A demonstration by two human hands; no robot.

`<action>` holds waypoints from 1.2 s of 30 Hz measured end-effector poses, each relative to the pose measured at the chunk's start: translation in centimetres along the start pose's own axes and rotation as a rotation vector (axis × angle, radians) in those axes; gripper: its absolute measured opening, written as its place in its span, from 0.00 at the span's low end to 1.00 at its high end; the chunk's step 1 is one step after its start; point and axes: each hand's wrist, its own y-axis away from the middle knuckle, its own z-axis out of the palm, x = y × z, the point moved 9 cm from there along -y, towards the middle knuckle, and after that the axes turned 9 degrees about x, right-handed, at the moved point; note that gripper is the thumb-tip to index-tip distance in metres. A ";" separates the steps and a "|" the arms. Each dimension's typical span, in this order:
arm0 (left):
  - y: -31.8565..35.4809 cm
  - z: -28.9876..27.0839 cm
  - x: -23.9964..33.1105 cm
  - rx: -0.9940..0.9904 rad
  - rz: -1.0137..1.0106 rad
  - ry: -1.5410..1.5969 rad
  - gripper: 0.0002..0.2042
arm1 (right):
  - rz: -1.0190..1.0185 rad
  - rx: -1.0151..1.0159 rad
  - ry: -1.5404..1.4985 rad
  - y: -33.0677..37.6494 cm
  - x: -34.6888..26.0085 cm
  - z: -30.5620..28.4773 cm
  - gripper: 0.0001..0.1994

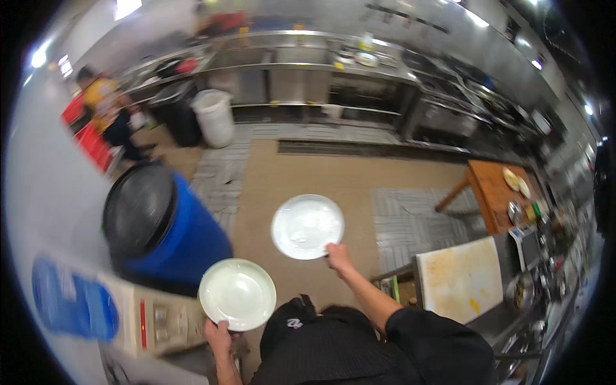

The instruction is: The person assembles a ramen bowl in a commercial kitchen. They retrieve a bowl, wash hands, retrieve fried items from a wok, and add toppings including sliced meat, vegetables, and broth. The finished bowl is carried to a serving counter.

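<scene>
My left hand [222,335] grips a pale, faintly greenish round plate [237,294] by its near rim, low on the left beside the water dispenser. Held out farther ahead, a white round plate [307,226] is pinched at its lower right edge by my right hand [338,255]. Both plates face upward and are apart from each other. The white one has a bright, shiny surface, with reflections or wet marks on it. My fingers beneath each plate are partly hidden.
A blue barrel [183,231] with a black lid stands at left, behind the water dispenser [163,321]. Right of me are a stained cutting board [459,279] and a wooden table [491,192]. Steel sinks [300,56] line the far wall. A person [106,106] is at far left.
</scene>
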 end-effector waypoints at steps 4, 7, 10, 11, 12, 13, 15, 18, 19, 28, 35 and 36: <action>-15.6 22.1 10.3 -0.336 -0.025 -0.012 0.18 | -0.109 -0.033 0.116 -13.7 -7.0 7.9 0.24; -26.2 36.7 17.1 -0.393 -0.018 0.108 0.18 | -0.455 -0.111 0.139 -24.6 -15.9 14.7 0.23; -34.7 45.8 20.1 -0.375 -0.053 0.007 0.19 | -0.309 -0.141 -0.025 -34.8 -19.9 20.2 0.22; -37.4 48.0 21.5 -0.381 -0.023 0.054 0.19 | -0.341 -0.152 -0.025 -37.2 -21.7 22.7 0.22; -39.9 49.8 22.5 -0.376 -0.018 0.080 0.19 | -0.373 -0.176 -0.023 -39.3 -23.4 25.6 0.22; -42.9 52.4 24.7 -0.449 -0.004 0.129 0.19 | -0.403 -0.116 0.171 -43.5 -25.4 26.9 0.23; -49.2 53.8 28.0 -0.363 0.004 0.167 0.18 | -0.827 -0.211 0.579 -46.8 -31.0 33.8 0.23; -57.5 58.2 31.9 -0.339 0.007 0.134 0.17 | -0.312 -0.264 0.130 -56.9 -34.4 38.2 0.24; -59.7 58.8 32.4 -0.280 -0.024 0.134 0.16 | -0.293 -0.345 0.055 -58.6 -36.1 40.1 0.24; -87.3 77.9 40.4 -0.458 -0.289 0.787 0.35 | -0.287 -0.513 0.122 -82.0 -55.2 56.5 0.22; -105.5 93.6 52.0 -0.431 -0.270 0.964 0.35 | -0.380 -0.737 0.357 -101.1 -74.7 66.8 0.23; -108.2 95.6 54.0 -0.439 -0.208 1.008 0.35 | -0.370 -0.792 0.377 -104.4 -77.7 69.1 0.23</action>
